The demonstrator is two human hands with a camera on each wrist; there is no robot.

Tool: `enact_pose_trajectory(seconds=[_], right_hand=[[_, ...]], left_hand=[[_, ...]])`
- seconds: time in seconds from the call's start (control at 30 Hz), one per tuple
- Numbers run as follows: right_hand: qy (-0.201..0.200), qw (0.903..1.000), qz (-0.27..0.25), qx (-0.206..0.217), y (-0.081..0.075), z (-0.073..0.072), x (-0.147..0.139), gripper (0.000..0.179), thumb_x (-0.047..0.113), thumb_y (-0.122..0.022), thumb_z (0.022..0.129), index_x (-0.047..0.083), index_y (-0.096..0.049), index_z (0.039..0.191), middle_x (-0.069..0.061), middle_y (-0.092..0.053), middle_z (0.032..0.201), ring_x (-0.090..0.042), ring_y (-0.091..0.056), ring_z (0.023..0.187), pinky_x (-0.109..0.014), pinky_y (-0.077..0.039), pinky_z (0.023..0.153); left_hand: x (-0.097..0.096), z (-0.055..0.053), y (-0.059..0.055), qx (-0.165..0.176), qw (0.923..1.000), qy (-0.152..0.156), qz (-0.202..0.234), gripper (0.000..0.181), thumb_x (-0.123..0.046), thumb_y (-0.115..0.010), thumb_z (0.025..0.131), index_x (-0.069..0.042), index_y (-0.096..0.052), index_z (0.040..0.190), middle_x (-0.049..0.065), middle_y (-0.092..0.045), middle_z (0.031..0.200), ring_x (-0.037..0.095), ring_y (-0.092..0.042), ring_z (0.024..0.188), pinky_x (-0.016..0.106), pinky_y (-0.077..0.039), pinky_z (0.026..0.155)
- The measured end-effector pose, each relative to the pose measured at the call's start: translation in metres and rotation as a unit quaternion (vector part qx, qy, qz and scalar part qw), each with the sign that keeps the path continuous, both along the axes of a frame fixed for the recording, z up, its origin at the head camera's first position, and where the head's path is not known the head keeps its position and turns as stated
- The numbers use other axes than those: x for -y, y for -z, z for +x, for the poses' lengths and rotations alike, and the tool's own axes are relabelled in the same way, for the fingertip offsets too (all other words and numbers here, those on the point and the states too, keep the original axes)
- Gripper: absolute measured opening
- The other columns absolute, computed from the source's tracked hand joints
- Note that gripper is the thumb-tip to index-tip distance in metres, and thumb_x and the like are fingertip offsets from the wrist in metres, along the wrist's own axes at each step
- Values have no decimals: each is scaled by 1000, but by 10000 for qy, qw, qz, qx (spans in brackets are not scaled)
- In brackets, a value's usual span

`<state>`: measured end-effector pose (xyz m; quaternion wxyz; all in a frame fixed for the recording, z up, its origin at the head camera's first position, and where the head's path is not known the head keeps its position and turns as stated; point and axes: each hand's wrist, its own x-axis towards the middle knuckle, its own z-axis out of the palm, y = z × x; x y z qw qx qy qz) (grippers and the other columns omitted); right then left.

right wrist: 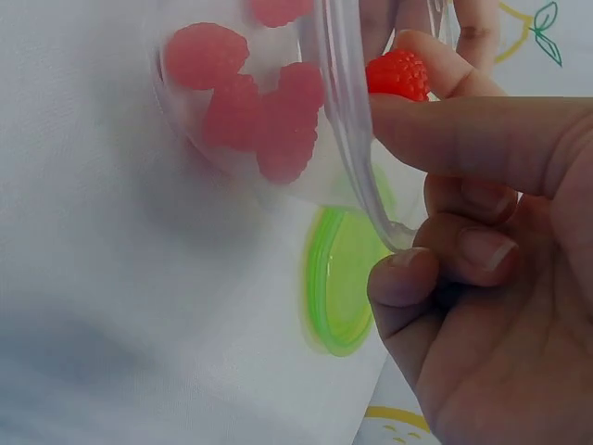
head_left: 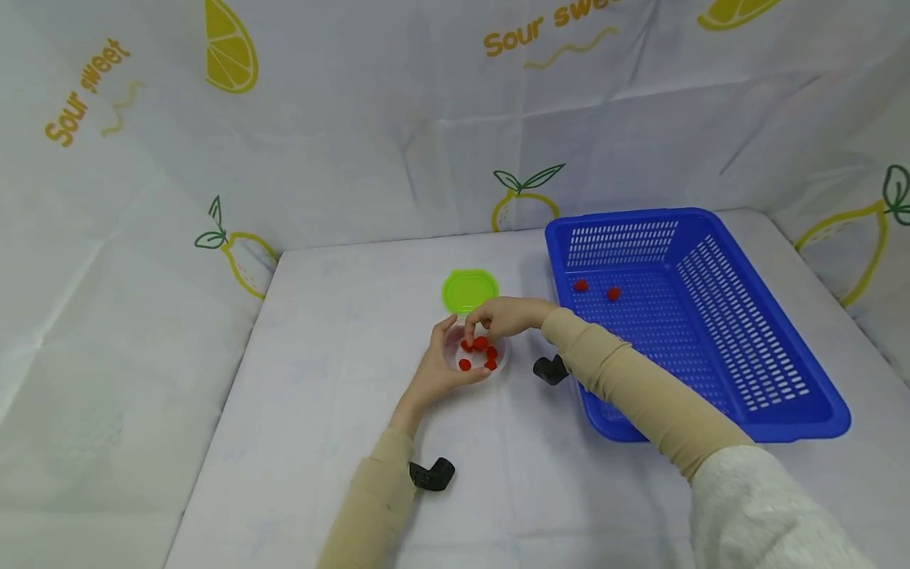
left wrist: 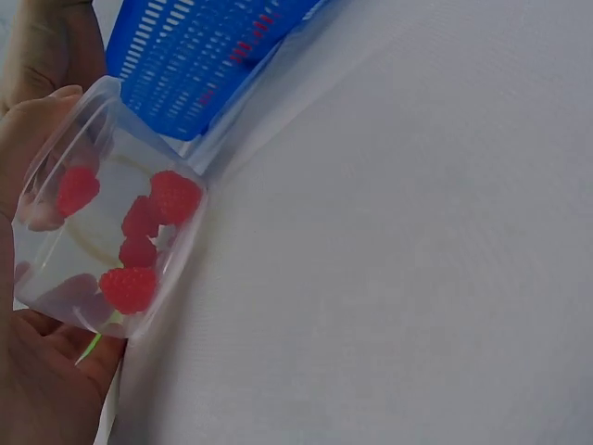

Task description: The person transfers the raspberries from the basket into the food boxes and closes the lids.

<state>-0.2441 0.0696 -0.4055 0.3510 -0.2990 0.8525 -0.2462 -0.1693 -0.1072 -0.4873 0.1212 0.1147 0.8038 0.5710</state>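
A clear plastic tub (left wrist: 139,156) with several red raspberries (right wrist: 206,56) in it is gripped by my left hand (head_left: 434,373), fingers on the far side and thumb along the near side. My right hand (head_left: 510,316) is at the tub's mouth. Between its thumb and index finger it pinches one raspberry (right wrist: 398,76), right by the rim in the right wrist view. The other fingers of that hand curl at the rim. Just behind the tub lies a round bright green lid (head_left: 469,289) on the white-covered table.
A large blue plastic basket (head_left: 643,324) with slotted walls stands on the right, two raspberries (head_left: 614,293) showing on its floor. My right forearm crosses over its near left edge. White lemon-print cloth (head_left: 370,158) hangs behind and beside the table.
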Motion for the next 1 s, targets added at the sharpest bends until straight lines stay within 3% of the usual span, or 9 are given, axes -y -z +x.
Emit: enact_pose_trajectory(seconds=[0.17,0.4,0.67,0.83,1.0], right_hand=[[15,10000,66,-73,-2,0,1,32,-3,-55,78,17,-67,101,0,-42,77,-16,-40,75,-23,-30,60],[54,9999,62,80,-1,1,2,32,0,-57,79,15,-66,105,-2,-44,80,-17,-41,78,-23,-33,60],[41,9999,30,122,-1,1,3,26,6,-60,82,16,-66,105,-1,-44,78,-16,-42,76,-23,-33,62],[11,9998,4,193,-2,0,2,26,11,-60,84,15,-63,110,0,-42,76,-14,-40,73,-23,-31,61],[-41,9994,-41,350,-5,-2,-1,28,14,-60,86,14,-61,114,0,-42,78,-15,-40,75,-24,-31,62]], left_hand=[[-3,2,2,-116,9996,-196,-166,104,-36,-83,66,-25,-17,145,1,-41,143,18,-35,136,45,-30,113],[-4,4,2,-161,9993,-299,-185,102,-39,-81,68,-26,-17,146,2,-41,143,21,-33,137,48,-29,113],[-4,5,1,-170,9991,-305,-234,111,-43,-82,65,-30,-12,149,-2,-27,153,19,-26,142,51,-25,114],[-4,5,1,-86,9981,-399,-451,105,-52,-80,63,-36,-18,146,-2,-35,148,18,-33,138,51,-31,111],[-4,4,-1,-38,9978,-416,-517,105,-53,-81,62,-37,-19,146,-2,-35,149,18,-33,138,51,-31,111]])
